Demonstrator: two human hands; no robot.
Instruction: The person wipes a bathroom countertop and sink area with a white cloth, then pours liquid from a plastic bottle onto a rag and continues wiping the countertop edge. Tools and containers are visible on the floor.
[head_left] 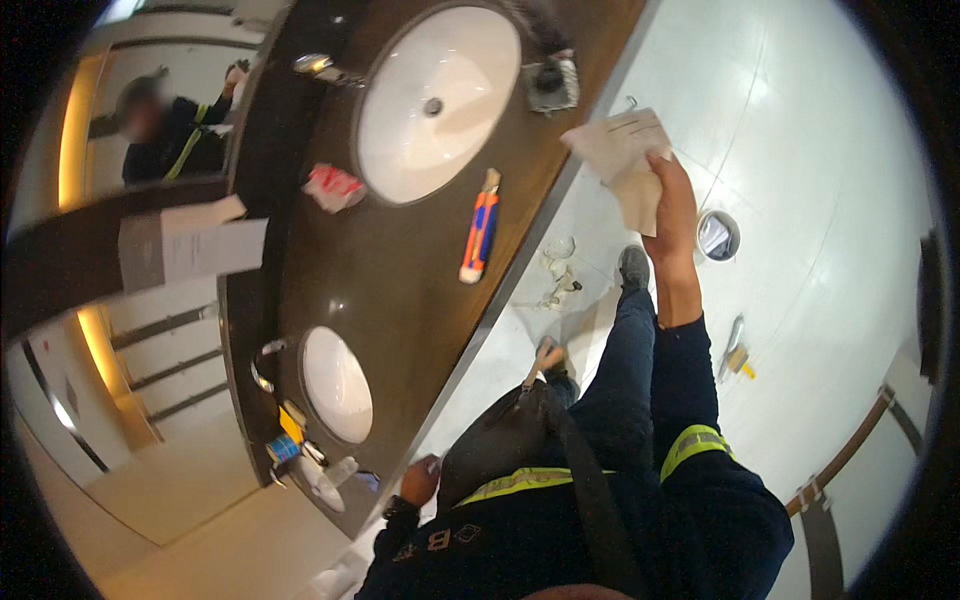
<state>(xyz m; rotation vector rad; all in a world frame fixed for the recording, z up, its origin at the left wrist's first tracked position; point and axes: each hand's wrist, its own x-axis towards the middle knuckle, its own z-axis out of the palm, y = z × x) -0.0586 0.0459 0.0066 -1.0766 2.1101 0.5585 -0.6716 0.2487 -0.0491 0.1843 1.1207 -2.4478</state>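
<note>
My right hand [677, 205], raised over the floor beyond the counter's front edge, pinches a creased beige sheet of paper [632, 190] with a few dark lines on it. Lower down, my left hand [421, 480] is by the near front edge of the dark counter [400, 285]. Its fingers look curled, and whatever is inside them is hidden. An orange and blue utility knife [479, 228] lies on the counter between the hands. Beside the large basin sits a crumpled red and white wrapper [333, 188].
Two white basins, one large [405, 130] and one smaller [338, 385], are set in the counter. A grey square container [552, 85] stands near its edge. On the floor are a white bucket [731, 242], a yellow-ended tool [738, 362] and scraps [560, 272]. A black bag [500, 440] hangs at my side.
</note>
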